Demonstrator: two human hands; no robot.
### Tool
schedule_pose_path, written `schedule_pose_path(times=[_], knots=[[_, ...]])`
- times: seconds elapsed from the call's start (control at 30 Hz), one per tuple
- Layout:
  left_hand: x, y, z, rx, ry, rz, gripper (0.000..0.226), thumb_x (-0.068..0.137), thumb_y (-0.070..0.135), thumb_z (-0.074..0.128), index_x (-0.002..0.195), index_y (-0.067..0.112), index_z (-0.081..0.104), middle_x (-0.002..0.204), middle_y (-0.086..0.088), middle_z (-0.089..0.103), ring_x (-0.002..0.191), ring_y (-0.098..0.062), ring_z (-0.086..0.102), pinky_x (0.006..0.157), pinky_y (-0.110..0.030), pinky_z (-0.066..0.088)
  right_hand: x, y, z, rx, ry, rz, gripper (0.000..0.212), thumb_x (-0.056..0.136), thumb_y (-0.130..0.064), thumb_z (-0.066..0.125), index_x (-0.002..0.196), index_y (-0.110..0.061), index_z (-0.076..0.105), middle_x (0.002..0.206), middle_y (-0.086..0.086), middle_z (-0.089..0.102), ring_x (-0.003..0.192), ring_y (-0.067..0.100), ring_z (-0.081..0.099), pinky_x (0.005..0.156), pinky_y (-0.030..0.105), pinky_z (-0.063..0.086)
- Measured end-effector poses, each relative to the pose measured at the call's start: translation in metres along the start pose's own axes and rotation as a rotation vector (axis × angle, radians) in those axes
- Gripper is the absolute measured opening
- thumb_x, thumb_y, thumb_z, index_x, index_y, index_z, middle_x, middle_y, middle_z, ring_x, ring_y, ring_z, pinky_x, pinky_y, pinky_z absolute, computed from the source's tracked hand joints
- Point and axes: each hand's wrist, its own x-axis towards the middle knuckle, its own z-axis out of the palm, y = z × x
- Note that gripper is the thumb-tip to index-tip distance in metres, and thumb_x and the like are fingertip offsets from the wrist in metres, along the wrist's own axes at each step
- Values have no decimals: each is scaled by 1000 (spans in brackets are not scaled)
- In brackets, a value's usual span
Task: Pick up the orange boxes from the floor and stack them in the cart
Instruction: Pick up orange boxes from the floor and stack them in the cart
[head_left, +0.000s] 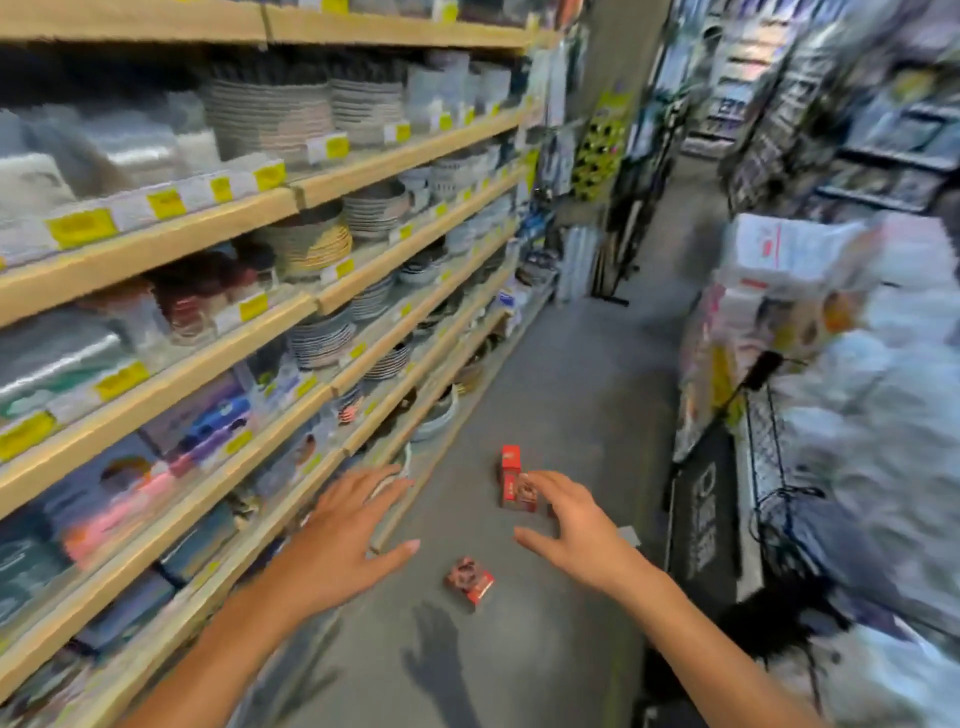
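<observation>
Box (469, 581) lies on floor between left hand (343, 535) and right hand (574, 525).

No legible text anywhere.

The boxes (469, 580) are orange-red with dark pictures, the floor (571, 395) grey, the shelves (156, 244) tan with yellow tags (80, 227), the plates (319, 340) striped.

Head camera looks forward and down along the aisle floor (545, 364).
</observation>
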Motion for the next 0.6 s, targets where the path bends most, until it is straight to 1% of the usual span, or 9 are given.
schedule_pose_path(times=[0.07,0.1,0.17,0.2,0.23,0.33,0.43,0.5,0.6], knots=[[14,10,9,-51,-23,51,81,82,80,31,152,39,27,157,18,19,147,-9,13,118,-26,11,-21,13,-9,-1,42,70,80,80,-67,54,146,-23,47,147,-2,48,137,18,44,116,27,29],[22,16,14,-75,-45,76,82,80,80,30,152,39,26,156,19,18,147,-7,11,115,-24,9,-31,19,-13,-6,56,104,76,82,-65,56,147,-26,46,148,-5,46,138,16,41,116,26,28],[36,26,25,-88,-96,130,84,79,79,29,152,39,23,157,18,16,147,-7,10,114,-22,8,-53,30,-20,-11,95,163,71,89,-55,65,150,-28,41,150,-12,38,139,7,33,115,20,22],[44,31,32,-90,-123,155,83,80,78,29,153,39,22,159,16,16,147,-7,11,114,-22,9,-64,36,-21,-12,108,189,70,91,-50,67,151,-29,39,149,-16,35,139,1,28,114,16,19],[50,36,37,-95,-146,173,83,80,77,30,153,39,21,160,15,15,147,-7,11,115,-23,10,-72,42,-22,-10,113,213,69,92,-49,67,152,-30,37,149,-18,33,139,0,26,114,15,18],[70,51,50,-119,-211,219,82,81,74,33,153,39,20,160,16,14,148,-7,12,118,-26,14,-90,64,-25,19,126,283,69,91,-50,67,151,-34,36,146,-23,32,142,8,29,114,20,22],[89,59,56,-108,-250,245,76,86,68,43,153,40,21,159,17,14,148,-6,13,120,-32,18,-90,84,-33,66,139,336,71,90,-50,68,151,-34,35,148,-23,32,146,10,27,118,27,25],[106,61,59,-89,-253,252,72,91,61,51,153,41,20,160,16,15,148,-7,13,119,-30,19,-81,99,-40,93,154,339,71,91,-49,68,151,-34,35,152,-18,34,145,10,28,115,24,25],[137,63,59,-55,-254,236,70,93,57,53,153,41,20,160,17,14,149,-6,12,119,-30,18,-59,124,-51,131,183,326,71,91,-47,69,152,-33,36,151,-18,35,142,9,32,111,20,24]])
